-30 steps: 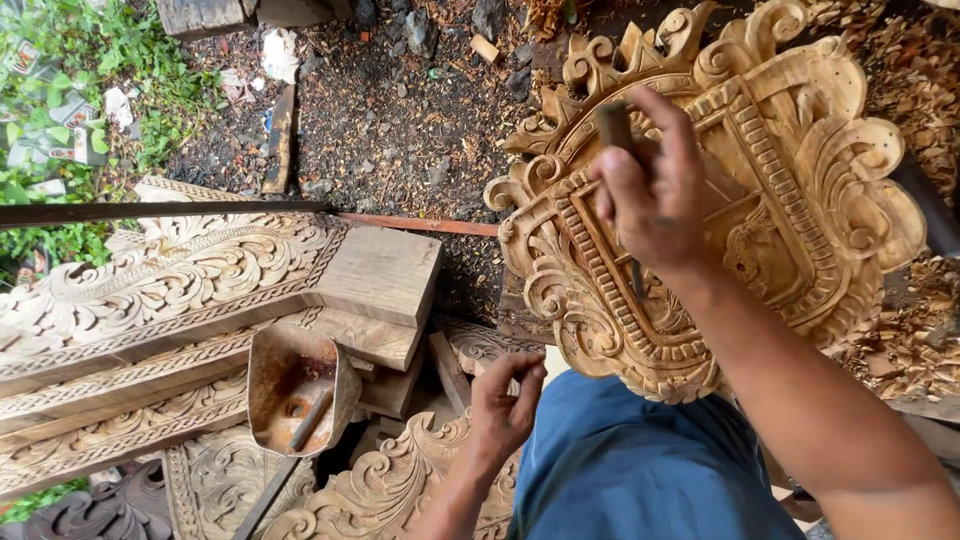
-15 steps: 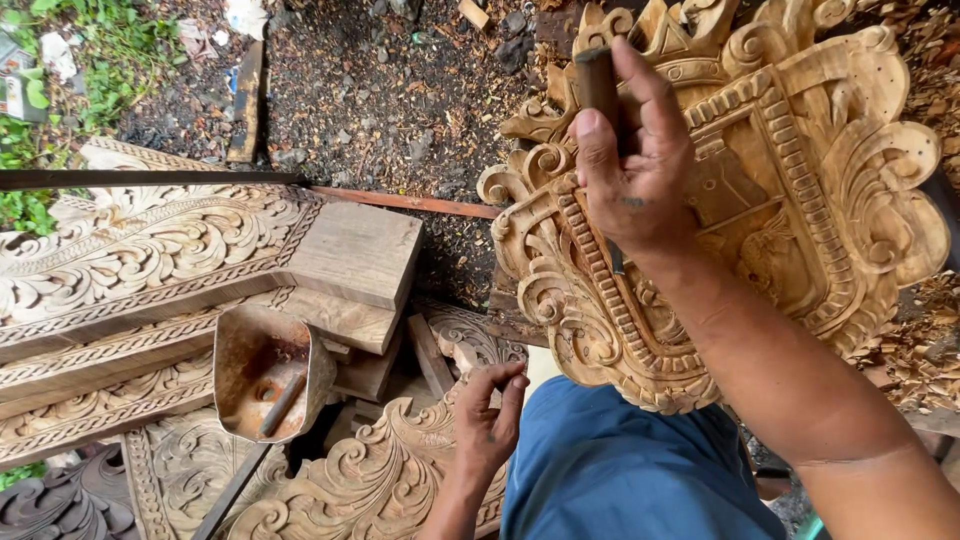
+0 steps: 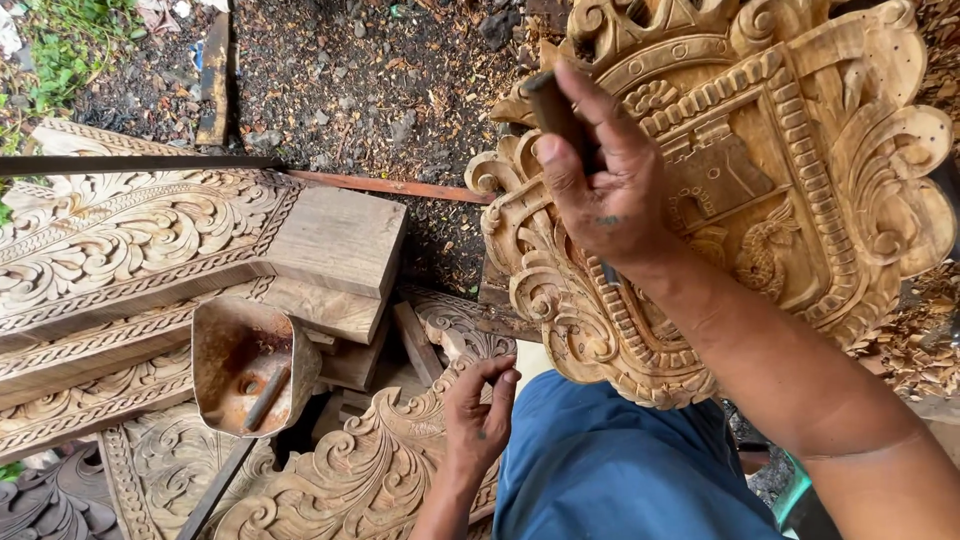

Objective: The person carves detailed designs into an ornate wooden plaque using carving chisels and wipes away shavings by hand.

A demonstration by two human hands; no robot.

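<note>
Two hands busy: right hand (image 3: 610, 190) fingers wrapped on chisel (image 3: 555, 110) against carved panel (image 3: 800, 170) far right, left hand (image 3: 480, 410) fingers pinched near scrollwork (image 3: 340, 480); chisel may slip, gouging carving.

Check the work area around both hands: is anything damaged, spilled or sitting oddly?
Nothing looks broken. The rusty metal scoop lies tilted on the stacked carved panels. Wood shavings litter the ground beside the carved crest. The right hand has a grip on a dark-handled tool; the left hand rests on a scroll carving.

Dark-handled chisel (image 3: 556, 112) against carved crest (image 3: 800, 170)
</note>
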